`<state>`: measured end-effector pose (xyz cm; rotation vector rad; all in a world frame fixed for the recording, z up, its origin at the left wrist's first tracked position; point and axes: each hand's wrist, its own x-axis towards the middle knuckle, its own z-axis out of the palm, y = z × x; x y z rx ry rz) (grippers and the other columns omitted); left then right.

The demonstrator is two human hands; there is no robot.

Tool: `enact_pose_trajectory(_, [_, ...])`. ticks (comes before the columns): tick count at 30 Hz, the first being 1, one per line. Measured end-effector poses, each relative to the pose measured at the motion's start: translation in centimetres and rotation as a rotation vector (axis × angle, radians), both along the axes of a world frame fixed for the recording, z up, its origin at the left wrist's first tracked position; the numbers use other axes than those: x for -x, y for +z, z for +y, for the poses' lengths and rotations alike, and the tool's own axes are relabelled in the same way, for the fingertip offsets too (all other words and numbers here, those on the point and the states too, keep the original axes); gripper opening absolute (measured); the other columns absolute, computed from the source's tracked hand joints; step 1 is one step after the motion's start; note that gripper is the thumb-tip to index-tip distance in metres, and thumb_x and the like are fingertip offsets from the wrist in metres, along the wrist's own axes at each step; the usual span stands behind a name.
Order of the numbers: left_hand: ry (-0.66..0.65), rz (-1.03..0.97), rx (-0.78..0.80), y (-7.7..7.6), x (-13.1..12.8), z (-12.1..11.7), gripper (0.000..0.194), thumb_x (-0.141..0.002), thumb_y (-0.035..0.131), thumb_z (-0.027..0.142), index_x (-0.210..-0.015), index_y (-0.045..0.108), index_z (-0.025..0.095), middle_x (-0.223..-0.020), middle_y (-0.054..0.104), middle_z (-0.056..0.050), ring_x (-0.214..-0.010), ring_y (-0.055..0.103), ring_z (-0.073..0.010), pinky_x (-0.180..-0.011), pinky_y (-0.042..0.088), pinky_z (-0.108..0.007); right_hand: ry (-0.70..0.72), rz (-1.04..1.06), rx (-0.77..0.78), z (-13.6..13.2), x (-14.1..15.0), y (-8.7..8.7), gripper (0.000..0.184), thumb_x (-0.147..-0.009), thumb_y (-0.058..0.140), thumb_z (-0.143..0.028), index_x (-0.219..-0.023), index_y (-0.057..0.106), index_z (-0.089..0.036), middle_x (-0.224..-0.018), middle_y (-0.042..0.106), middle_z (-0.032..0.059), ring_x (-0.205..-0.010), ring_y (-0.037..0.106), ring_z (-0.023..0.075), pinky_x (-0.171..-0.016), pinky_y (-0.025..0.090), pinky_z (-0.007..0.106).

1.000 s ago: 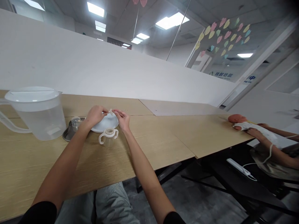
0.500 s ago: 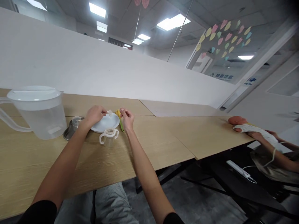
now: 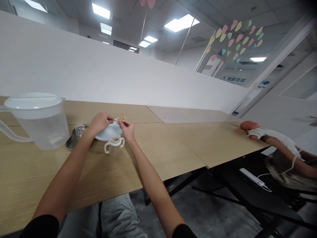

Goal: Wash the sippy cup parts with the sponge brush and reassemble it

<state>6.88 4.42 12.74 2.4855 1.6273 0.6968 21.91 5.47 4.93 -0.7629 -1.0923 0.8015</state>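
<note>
Left hand, right hand, close together above white plate

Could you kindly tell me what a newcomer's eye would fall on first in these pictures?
The large clear plastic pitcher with a white lid stands out at the left of the wooden table. Near the table's middle, the left hand and right hand pinch a small white piece above a white plate, behind a clear two-handled cup. At far right, another person's hand rests on a baby doll, below paper hearts on the glass.
</note>
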Motion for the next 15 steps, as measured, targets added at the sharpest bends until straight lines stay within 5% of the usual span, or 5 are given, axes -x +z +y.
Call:
enact_pose_trajectory(10, [0.057,0.017,0.017,-0.6,-0.5,0.1,0.030,-0.084,0.057,0.030,-0.109,0.072,0.023,-0.111,0.071,-0.006,-0.103,0.064,-0.0241,-0.082,0.045,-0.027,-0.022,-0.022,0.005,-0.2,-0.3,0.2,0.034,-0.067,0.068,-0.050,-0.072,0.069,-0.016,-0.063,0.060,-0.0014,-0.054,0.047,0.0084,-0.053,0.039,0.023])
enact_pose_trajectory(15, [0.044,0.025,0.050,-0.6,0.0,0.2,0.030,-0.084,0.057,0.031,-0.108,0.073,0.023,-0.109,0.072,-0.005,-0.100,0.065,-0.0240,-0.081,0.046,-0.028,-0.115,0.145,0.010,0.6,-1.8,0.4,0.029,-0.068,0.067,-0.044,-0.067,0.066,-0.014,-0.056,0.053,-0.0040,-0.050,0.040,0.0067,-0.050,0.035,0.022])
